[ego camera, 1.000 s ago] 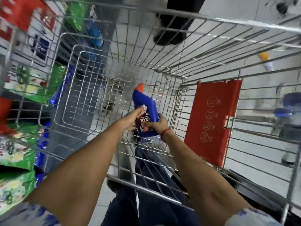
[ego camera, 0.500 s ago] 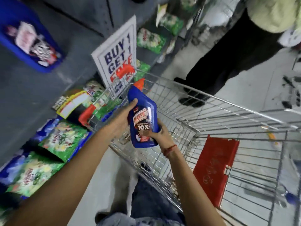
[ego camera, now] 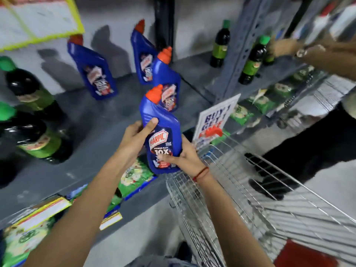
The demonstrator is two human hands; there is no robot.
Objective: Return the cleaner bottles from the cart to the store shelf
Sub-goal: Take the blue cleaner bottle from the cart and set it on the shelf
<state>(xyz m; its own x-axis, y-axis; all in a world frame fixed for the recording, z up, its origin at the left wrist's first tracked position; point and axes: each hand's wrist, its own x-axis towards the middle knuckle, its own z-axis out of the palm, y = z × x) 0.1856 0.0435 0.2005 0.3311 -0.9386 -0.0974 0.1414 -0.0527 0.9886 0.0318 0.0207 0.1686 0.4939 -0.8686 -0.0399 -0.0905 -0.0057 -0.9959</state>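
Note:
I hold a blue cleaner bottle with an orange cap upright in both hands, over the front edge of the grey store shelf. My left hand grips its left side and my right hand cups its base and right side. Three more blue bottles stand on the shelf: one just behind the held bottle, one farther back and one to the left. The wire cart sits below at right.
Dark bottles with green caps stand on the shelf at left and at back right. A "BUY 1 GET 1" sign hangs beside the cart. Another person's arm reaches over the shelf at right. Green packets fill the lower shelf.
Both hands have lifted the blue bottle out of the cart and up to the shelf. My view has swung from the cart to the shelf.

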